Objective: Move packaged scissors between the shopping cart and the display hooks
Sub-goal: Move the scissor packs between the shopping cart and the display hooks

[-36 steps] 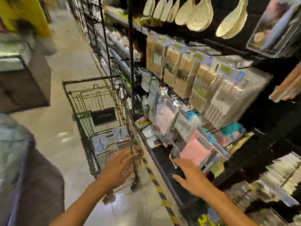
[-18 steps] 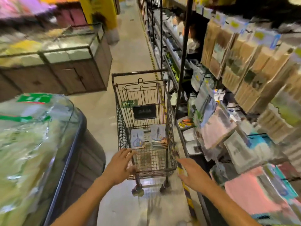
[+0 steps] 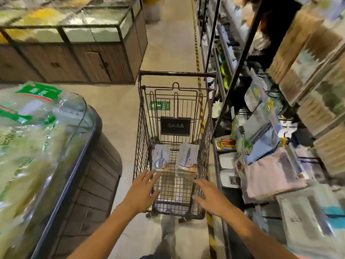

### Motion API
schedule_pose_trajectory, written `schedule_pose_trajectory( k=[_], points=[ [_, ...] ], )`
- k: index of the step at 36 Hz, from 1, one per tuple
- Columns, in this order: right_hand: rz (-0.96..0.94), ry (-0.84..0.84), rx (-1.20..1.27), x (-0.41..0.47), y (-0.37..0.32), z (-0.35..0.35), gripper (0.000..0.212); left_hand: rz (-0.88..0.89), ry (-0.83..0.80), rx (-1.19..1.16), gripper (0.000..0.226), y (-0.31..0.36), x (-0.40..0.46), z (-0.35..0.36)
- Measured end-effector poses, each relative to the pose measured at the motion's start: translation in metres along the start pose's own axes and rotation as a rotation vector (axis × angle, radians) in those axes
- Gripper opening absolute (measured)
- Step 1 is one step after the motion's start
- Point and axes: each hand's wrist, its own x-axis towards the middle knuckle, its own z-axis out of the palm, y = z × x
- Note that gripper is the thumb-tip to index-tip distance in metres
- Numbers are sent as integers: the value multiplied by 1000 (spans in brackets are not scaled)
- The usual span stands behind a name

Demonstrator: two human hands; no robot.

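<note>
Both hands empty, fingers spread: left hand (image 3: 142, 191) and right hand (image 3: 209, 198) over the cart (image 3: 177, 73). Scissor packs (image 3: 161, 159) lie at twelve o'clock, long axis pointing away. Left hand is nearer.

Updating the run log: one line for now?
left hand: open | right hand: open | scissor packs: in cart

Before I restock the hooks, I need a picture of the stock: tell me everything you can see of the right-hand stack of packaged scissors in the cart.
The right stack of scissors packs lies flat on the shopping cart floor, near its right wall. Several grey backing cards are piled neatly; the top one shows blue-handled scissors, blades pointing away. Neither hand touches it; the right hand hovers nearest.
</note>
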Motion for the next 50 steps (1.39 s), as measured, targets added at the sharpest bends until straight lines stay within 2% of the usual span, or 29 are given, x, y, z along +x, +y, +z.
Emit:
schedule_pose_trajectory(
  k=[4,9,12,15,20,26,30,32,38,41,45,48,50],
  points=[
    [47,-44,-11,44,1,-7,64,-5,-25,-41,68,-20,46,7],
    [217,-78,104,98,12,-2,60,18,-80,-84,82,-45,104,20],
    [272,-95,91,132,10,-2,56,1,-99,-99,70,-59,134,30],
    [323,-100,119,163,21,5,52,6,-131,-117,70,-71,162,45],
    [366,-33,232,212,45,26,49,45,-181,-114,74,-84,206,71],
    [478,75,389,270,88,71,55,6,-219,-118,69,-111,247,116],
    [570,173,411,305,117,100,29,-9,-240,-120,66,-126,267,141],
    [598,193,440,324,140,119,22,-1,-233,-98,65,-130,275,150],
    [641,343,504,373,185,166,56,0,-274,-120,69,-135,291,172],
    [693,363,516,388,206,186,71,-19,-280,-177,70,-133,294,174],
    [733,412,486,387,182,164,72,-12,-270,-236,73,-133,295,174],
    [750,481,471,391,170,154,84,2,-255,-261,70,-139,297,179],
    [737,516,516,393,166,153,82,5,-255,-263,67,-143,298,182]
  ],
)
